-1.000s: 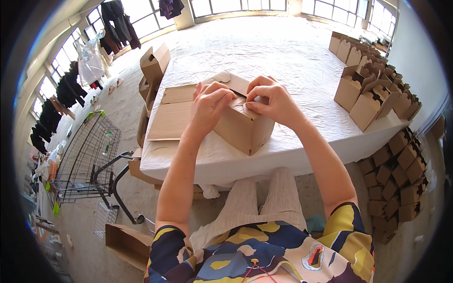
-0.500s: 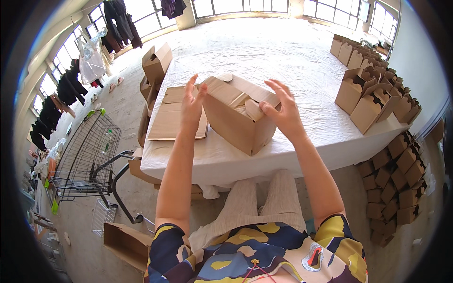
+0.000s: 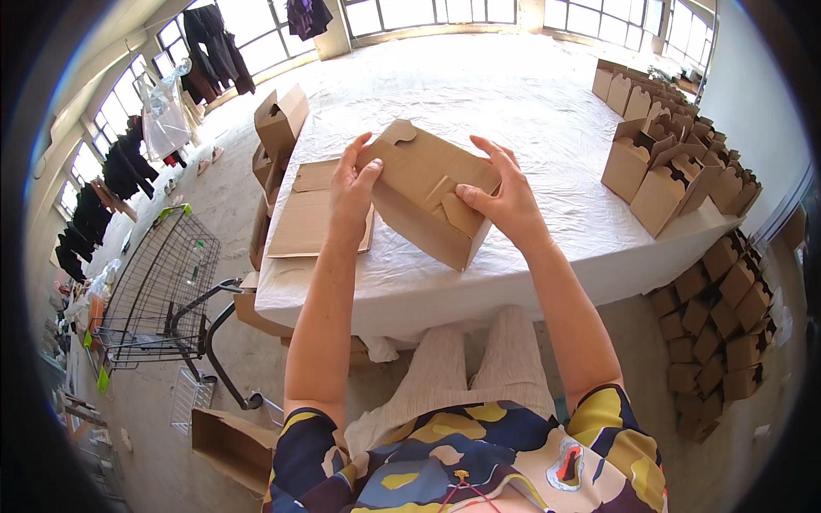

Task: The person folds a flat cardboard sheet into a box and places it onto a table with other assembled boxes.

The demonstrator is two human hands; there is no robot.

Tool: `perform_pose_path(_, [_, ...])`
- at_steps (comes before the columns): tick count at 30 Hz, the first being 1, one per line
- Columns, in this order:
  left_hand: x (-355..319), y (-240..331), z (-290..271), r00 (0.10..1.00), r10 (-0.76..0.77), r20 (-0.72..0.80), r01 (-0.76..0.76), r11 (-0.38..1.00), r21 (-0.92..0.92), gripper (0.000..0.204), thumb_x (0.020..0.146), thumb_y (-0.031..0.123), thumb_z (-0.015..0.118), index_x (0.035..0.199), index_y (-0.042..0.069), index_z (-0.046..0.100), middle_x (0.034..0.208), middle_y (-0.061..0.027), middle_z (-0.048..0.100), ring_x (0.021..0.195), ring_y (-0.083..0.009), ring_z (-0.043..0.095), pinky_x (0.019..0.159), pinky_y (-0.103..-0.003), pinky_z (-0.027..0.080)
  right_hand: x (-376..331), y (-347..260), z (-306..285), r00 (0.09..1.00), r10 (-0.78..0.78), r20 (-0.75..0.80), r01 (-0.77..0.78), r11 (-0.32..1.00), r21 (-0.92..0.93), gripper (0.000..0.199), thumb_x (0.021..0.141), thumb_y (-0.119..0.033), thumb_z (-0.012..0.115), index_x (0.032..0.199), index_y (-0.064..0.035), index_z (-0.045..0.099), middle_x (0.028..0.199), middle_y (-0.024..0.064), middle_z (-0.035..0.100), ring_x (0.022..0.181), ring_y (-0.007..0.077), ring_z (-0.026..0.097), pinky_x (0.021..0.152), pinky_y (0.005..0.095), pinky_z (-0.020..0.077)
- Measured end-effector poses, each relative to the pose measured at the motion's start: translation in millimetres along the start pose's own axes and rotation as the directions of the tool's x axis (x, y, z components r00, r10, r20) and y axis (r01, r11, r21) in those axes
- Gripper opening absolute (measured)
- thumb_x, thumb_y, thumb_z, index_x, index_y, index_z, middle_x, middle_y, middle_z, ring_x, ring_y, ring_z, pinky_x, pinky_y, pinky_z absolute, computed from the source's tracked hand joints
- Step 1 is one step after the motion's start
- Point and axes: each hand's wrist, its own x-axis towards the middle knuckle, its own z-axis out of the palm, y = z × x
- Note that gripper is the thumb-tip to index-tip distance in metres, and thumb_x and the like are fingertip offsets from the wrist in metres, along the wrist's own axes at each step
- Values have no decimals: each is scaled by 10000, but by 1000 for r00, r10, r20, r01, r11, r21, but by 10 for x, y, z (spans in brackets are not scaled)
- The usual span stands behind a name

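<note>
- Evidently, the brown rectangular cardboard box (image 3: 419,201) is steadied from both ends, tilted above the table's near part; whether its base touches the cloth, I cannot tell.
- The left hand (image 3: 349,186) grips its left end, thumb over the edge, probably for balance.
- The right hand (image 3: 506,198) clasps the other end, thumb on the top panel, perhaps keeping that flap down.
- Flat brown corrugated sheets (image 3: 308,218) lie left on the white cloth-covered table (image 3: 547,154), likely for easy reach.
</note>
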Motion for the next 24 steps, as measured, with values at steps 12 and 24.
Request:
perform_pose_path(12, [-321,17,-362,986,-164,-22,160,981,-113,596,906,215,570,1482,90,479,1416,-76,534,1284,-186,495,1075,-363,390,-553,581,-124,943,329,-54,-318,937,145,780,962,-566,598,1498,-23,434,1337,147,542,1232,222,528,991,370,467])
perform_pose_path(24, [-621,-204,-308,966,256,34,-213,866,-453,338,834,-70,501,1151,19,578,1198,-76,580,1371,-235,444,1174,-373,297,-574,434,-20,985,51,-164,59,797,600,413,1042,-341,572,1327,-45,538,1415,97,499,1228,206,567,1006,334,478])
